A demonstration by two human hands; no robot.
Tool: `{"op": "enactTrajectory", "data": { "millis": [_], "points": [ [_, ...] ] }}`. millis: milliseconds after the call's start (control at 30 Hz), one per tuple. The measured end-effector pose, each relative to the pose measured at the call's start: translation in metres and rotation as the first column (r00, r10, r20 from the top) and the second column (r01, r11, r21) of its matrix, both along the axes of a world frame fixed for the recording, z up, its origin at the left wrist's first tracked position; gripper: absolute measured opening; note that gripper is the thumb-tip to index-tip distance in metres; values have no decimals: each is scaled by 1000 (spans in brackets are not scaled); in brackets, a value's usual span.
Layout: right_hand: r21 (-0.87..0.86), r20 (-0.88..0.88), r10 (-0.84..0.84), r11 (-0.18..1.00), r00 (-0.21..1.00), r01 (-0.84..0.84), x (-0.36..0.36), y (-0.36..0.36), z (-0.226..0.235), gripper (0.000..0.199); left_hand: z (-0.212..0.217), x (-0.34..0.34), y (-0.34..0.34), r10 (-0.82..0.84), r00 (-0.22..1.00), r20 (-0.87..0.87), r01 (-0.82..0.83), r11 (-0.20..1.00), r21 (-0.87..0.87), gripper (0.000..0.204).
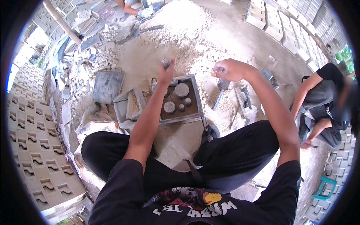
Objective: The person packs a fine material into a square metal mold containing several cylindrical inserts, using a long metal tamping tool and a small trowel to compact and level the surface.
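Note:
I sit cross-legged on a sandy floor in front of a square metal mould tray [196, 98] that holds round grey inserts [182, 90]. My left hand [167, 71] is raised above the tray's far left corner, fingers closed around a small grey tool whose tip shows above the fist. My right hand [227, 69] hovers to the right of the tray, fingers curled into a loose fist; whether it grips anything is unclear. Both forearms reach forward over my black trousers.
A sand pile [180, 26] rises behind the tray. An empty grey mould [129, 106] and a flat slab [108, 85] lie to the left. Patterned blocks [33, 150] line the left; more blocks [285, 26] dry at top right. A crouching person [326, 101] works at right; another person's hands [144, 11] show at top.

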State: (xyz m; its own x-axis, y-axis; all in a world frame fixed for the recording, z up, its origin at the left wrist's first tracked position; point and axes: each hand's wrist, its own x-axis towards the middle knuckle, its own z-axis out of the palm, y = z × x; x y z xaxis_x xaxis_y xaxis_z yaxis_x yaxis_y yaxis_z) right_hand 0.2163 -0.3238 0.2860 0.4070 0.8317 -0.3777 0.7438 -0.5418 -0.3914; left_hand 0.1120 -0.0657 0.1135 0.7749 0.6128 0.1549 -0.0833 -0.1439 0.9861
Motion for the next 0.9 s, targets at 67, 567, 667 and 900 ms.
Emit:
{"op": "enactTrajectory", "data": {
  "millis": [67,567,667,900],
  "points": [
    [-22,-29,-16,1000,999,15,-2,-7,-7,53,14,-3,-14,84,987,135,-75,995,-73,48],
    [-58,-22,81,995,996,-82,-1,7,-18,58,-6,-30,40,253,967,25,-254,963,90,48],
    [-65,-35,44,997,998,-46,0,4,-18,58,2,-35,22,244,955,169,-248,969,3,48],
    [11,1,115,993,993,-115,3,14,-18,57,7,-32,27,232,971,55,-238,948,212,47]
  ]
}}
